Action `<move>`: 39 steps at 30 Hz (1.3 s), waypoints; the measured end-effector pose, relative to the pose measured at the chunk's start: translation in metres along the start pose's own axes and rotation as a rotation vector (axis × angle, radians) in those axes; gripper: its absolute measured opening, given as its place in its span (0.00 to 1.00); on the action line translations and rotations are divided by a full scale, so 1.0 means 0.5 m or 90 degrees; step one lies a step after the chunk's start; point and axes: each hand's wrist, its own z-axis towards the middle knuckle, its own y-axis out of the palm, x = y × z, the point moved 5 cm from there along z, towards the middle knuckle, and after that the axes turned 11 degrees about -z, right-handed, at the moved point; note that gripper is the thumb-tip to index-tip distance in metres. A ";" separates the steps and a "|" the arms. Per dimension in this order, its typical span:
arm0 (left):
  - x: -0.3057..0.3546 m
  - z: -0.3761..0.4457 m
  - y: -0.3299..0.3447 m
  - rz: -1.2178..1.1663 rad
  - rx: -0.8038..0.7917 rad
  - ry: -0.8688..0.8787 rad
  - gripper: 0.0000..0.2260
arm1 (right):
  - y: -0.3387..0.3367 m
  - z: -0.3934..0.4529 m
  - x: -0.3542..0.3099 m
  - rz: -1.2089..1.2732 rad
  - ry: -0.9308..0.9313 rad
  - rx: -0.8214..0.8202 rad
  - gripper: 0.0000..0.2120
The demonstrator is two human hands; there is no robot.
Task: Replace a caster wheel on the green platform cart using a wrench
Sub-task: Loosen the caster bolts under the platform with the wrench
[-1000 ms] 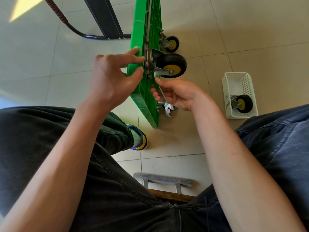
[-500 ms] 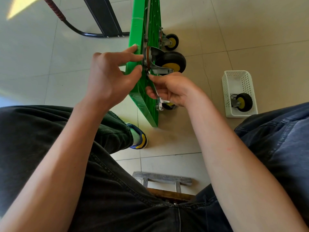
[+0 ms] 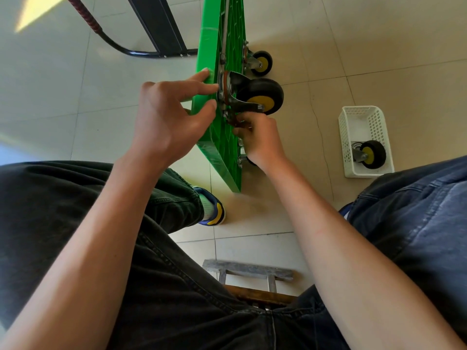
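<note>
Head view looks down on the green cart, tipped on its edge on the tiled floor between the person's knees. Left hand steadies it, fingers straight and pressing the rim. Right hand is curled tight just under the caster wheel, apparently round the wrench, which is mostly hidden. Another caster wheel lies in a white basket nearby. Steel bracket and plate look stiff and fairly heavy, the rubber tyre grippy; best held by the bracket, since the wheel probably swivels.
</note>
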 end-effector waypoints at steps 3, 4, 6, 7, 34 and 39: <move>0.000 0.001 0.001 -0.005 -0.001 0.000 0.12 | 0.008 -0.004 0.013 -0.011 -0.024 0.014 0.13; 0.001 0.001 0.001 -0.002 -0.001 -0.001 0.12 | 0.008 -0.005 0.019 -0.015 -0.022 0.013 0.13; 0.002 0.001 0.001 0.001 -0.001 -0.001 0.12 | 0.009 -0.007 0.036 -0.006 0.011 -0.003 0.12; 0.003 0.000 0.002 -0.001 -0.003 -0.001 0.12 | 0.008 -0.008 0.047 0.004 0.032 -0.015 0.12; 0.002 0.000 0.001 0.003 -0.006 0.006 0.13 | -0.044 -0.030 -0.043 0.565 0.287 -0.293 0.08; 0.004 0.001 -0.001 0.012 -0.003 0.010 0.13 | -0.039 -0.026 -0.048 0.445 0.272 -0.268 0.08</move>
